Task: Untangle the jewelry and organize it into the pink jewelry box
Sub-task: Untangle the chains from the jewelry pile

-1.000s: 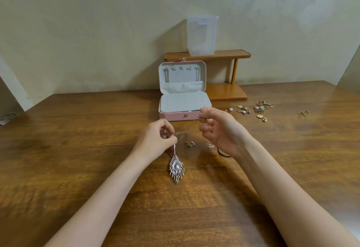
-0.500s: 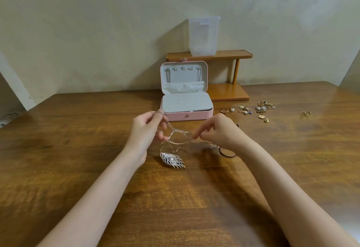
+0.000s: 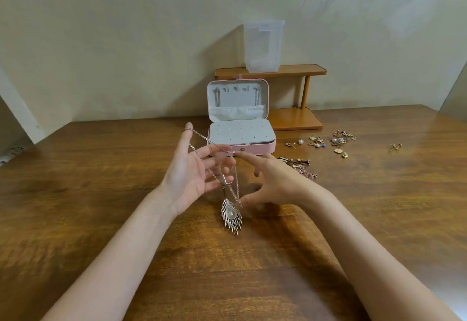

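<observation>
The wall (image 3: 126, 42) behind was a plain cream colour with a faint swirly pattern up on the right. A glossy brown wooden table (image 3: 75, 207) filled the near view, and a small two-tier wooden shelf (image 3: 298, 118) sat at its far edge with a frosted plastic container (image 3: 264, 45) on top.

the chain (image 3: 202, 141) runs from the left hand (image 3: 194, 169) thumb tip across to the right hand (image 3: 275, 181) forefinger, and the pendant (image 3: 231, 215) hangs below, between both hands. the jewelry box (image 3: 241, 121) sits just behind the hands, a shelf (image 3: 298, 93) behind it. loose earrings (image 3: 336, 142) lie on the table (image 3: 75, 194) right of the right hand.
</observation>
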{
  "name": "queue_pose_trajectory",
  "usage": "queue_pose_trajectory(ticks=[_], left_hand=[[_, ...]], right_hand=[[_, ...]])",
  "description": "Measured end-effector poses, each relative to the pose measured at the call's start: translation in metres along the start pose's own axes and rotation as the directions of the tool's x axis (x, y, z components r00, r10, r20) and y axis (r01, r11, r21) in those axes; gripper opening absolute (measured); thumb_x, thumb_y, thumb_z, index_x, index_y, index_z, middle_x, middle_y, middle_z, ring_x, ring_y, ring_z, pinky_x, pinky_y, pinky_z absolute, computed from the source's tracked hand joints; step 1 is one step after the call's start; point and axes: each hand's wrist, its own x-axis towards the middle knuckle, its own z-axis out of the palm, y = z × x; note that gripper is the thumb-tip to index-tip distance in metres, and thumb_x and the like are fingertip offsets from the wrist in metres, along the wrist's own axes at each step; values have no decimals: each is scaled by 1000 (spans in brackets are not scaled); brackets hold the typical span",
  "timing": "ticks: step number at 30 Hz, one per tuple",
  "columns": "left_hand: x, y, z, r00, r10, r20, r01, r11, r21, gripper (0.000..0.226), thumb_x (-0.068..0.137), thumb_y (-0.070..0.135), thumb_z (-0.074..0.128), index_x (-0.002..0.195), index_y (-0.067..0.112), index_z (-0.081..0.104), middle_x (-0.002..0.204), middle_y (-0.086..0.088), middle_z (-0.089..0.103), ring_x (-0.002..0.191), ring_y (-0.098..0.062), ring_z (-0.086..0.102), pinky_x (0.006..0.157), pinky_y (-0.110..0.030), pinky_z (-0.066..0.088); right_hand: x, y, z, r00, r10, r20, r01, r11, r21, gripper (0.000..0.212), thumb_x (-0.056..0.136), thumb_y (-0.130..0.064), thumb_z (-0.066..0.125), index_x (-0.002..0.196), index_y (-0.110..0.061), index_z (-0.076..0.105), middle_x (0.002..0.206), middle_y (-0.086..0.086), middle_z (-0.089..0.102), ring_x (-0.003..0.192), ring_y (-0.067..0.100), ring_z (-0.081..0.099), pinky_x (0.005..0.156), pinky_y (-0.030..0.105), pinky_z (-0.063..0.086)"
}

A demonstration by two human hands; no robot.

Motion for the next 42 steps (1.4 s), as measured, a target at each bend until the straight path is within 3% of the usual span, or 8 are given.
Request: queue_pose_trajectory(ticks=[7, 14, 20, 27, 29, 33, 37, 42], left_hand=[[-1, 3, -1, 991, -75, 110, 81, 996, -48, 78, 75, 72, 35, 106, 8, 67, 92, -13, 68, 76, -19, 61, 74, -32, 49], [0, 5, -6, 992, -111, 53, 115, 990, -83, 75, 88, 68, 27, 105, 6, 66, 90, -14, 69, 56, -14, 54, 51, -24, 50], [4, 2, -9, 982, -163, -101, 156, 985, -71, 70, 94, 61, 25, 100, 4, 65, 75, -11, 67, 52, -12, 52, 58, -28, 57], [3, 3, -11, 974, -165, -157, 130, 969, -210, 70, 92, 62, 29, 98, 3, 65, 79, -12, 65, 67, -17, 54, 48, -25, 54], [3, 3, -10, 973, -140, -185, 87, 960, -267, 66, 93, 59, 30, 98, 3, 65, 86, -14, 66, 71, -18, 57, 46, -20, 51], [5, 1, -10, 938, -89, -335, 24, 981, -192, 54, 99, 44, 32, 98, 1, 64, 101, -17, 69, 77, -18, 63, 41, -16, 48], [5, 6, -17, 903, -131, -409, 43, 975, -217, 46, 100, 39, 35, 90, 3, 62, 85, -11, 66, 59, -12, 60, 35, -11, 38], [1, 13, -20, 943, -133, -304, 9, 927, -376, 41, 97, 43, 42, 79, 9, 57, 61, -3, 58, 38, -3, 41, 30, -9, 23]], right_hand=[[-1, -4, 0, 998, -56, 6, 44, 836, 547, 15, 88, -7, 56, 94, -7, 69, 80, -2, 58, 71, 9, 53, 57, 17, 46], [0, 7, -4, 982, 150, -111, -11, 640, 768, 14, 87, -17, 65, 77, -13, 74, 81, 4, 71, 81, 17, 60, 74, 32, 51], [-4, 7, -16, 978, 200, 67, -70, 8, 997, 25, 94, -17, 47, 69, -14, 51, 60, -1, 60, 81, 17, 60, 87, 32, 41], [0, 10, -11, 890, 413, -192, -58, 522, 851, 28, 88, -11, 50, 63, -12, 60, 66, 3, 67, 76, 16, 49, 66, 28, 35], [0, 7, -10, 890, 408, -205, -39, 516, 856, 30, 89, -13, 50, 61, -13, 60, 71, 3, 69, 78, 15, 49, 69, 29, 35], [-2, 7, -16, 949, 306, -75, 47, 98, 994, 27, 94, -16, 47, 68, -12, 54, 60, 2, 60, 75, 16, 58, 79, 30, 43], [-2, 10, -18, 980, 197, -31, 90, -298, 950, 9, 83, -16, 54, 76, -12, 52, 51, -3, 45, 50, 12, 50, 55, 22, 50], [-5, 11, -20, 995, 96, -10, 46, -376, 925, 21, 78, -9, 55, 98, -6, 57, 67, -2, 57, 34, 3, 27, 36, 11, 25]])
